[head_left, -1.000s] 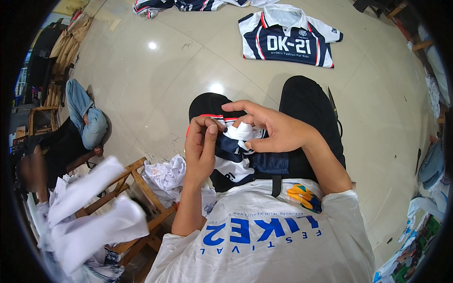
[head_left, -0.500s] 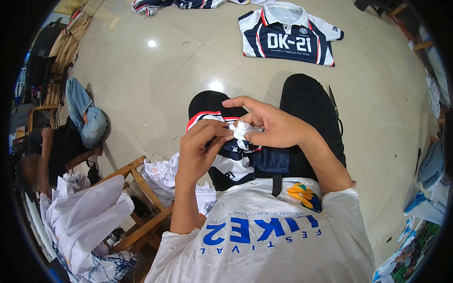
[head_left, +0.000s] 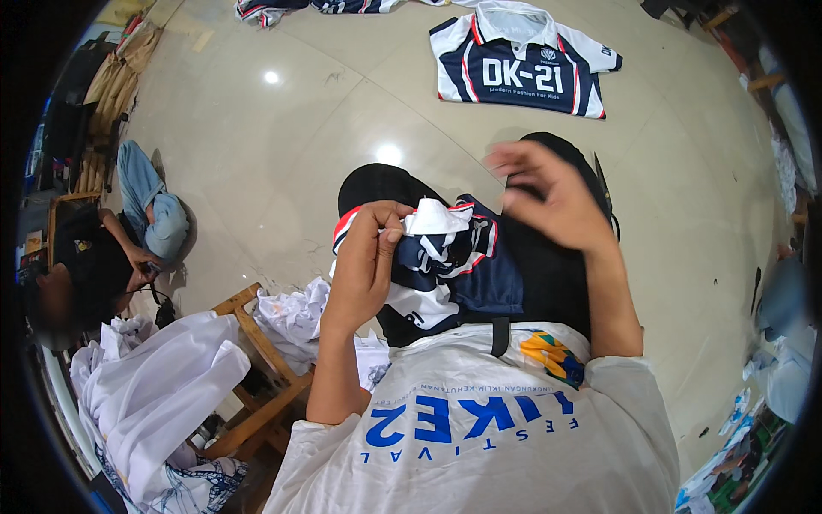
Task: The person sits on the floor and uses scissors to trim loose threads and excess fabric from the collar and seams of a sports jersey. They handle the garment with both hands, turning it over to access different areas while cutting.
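Observation:
A navy and white polo shirt [head_left: 492,287] with red trim lies bunched across my lap. My left hand [head_left: 364,261] pinches the white part near its collar [head_left: 438,219] between thumb and fingers. Apart from the shirt, over my right thigh, my right hand [head_left: 552,193] is raised with its fingers spread and nothing in them; motion smears its fingertips. Another polo shirt [head_left: 524,73] of the same colours lies folded on the floor ahead.
At my left stands a wooden frame [head_left: 287,403] beside heaped white cloth [head_left: 163,377]. A person [head_left: 94,248] sits on the floor farther left. More garments [head_left: 342,7] lie at the far edge. A thin dark pointed object [head_left: 602,176] lies beside my right knee.
My right hand has left the shirt and moved up and to the right. My left hand keeps its pinch, and more of the white collar part shows. The seated person has shifted their arms.

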### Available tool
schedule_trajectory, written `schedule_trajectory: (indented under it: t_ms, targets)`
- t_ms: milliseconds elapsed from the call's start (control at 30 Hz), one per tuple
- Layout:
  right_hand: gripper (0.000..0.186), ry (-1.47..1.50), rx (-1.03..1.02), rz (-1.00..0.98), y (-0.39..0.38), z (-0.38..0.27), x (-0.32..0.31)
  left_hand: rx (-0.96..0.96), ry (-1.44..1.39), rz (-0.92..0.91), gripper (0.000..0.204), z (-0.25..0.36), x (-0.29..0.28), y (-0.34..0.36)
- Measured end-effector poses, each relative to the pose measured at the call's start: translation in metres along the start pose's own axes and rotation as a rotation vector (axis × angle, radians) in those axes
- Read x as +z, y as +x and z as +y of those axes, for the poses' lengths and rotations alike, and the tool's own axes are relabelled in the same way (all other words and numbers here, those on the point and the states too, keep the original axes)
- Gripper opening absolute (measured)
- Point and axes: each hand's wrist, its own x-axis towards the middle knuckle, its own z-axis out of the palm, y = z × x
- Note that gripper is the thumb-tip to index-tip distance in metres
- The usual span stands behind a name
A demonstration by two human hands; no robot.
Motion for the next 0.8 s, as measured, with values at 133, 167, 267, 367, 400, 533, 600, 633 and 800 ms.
schedule_trajectory:
  t_ms: [133,167,267,367,400,533,600,633,800]
  targets:
    - [0.031,-0.464,0.225,0.722,-0.045,0.101,-0.078,0.020,0.002,0.038,0.009,-0.014,-0.001,0.007]
    - [0.025,-0.605,0.360,0.805,-0.066,0.132,-0.097,0.016,0.004,0.008,0.009,-0.012,-0.005,0.011]
    - [0.022,-0.950,0.596,0.674,-0.136,0.205,-0.125,0.133,-0.004,0.000,0.008,-0.017,-0.007,0.026]
    - [0.022,-0.662,0.674,0.711,-0.162,0.218,-0.112,0.116,-0.028,-0.004,0.005,-0.017,-0.010,0.034]
    - [0.022,-0.548,0.685,0.751,-0.168,0.221,-0.110,0.138,0.024,-0.006,0.005,-0.017,-0.011,0.037]
    - [0.018,-0.553,0.617,0.749,-0.176,0.226,-0.113,0.137,0.152,-0.020,0.004,-0.016,-0.016,0.044]
    - [0.016,-0.582,0.597,0.700,-0.174,0.223,-0.113,0.097,0.175,-0.018,0.004,-0.015,-0.017,0.043]
    - [0.015,-0.569,0.587,0.686,-0.174,0.220,-0.113,0.085,0.185,-0.017,0.004,-0.015,-0.017,0.042]
    - [0.014,-0.597,0.655,0.600,-0.168,0.210,-0.116,0.085,0.248,-0.013,0.005,-0.014,-0.018,0.042]
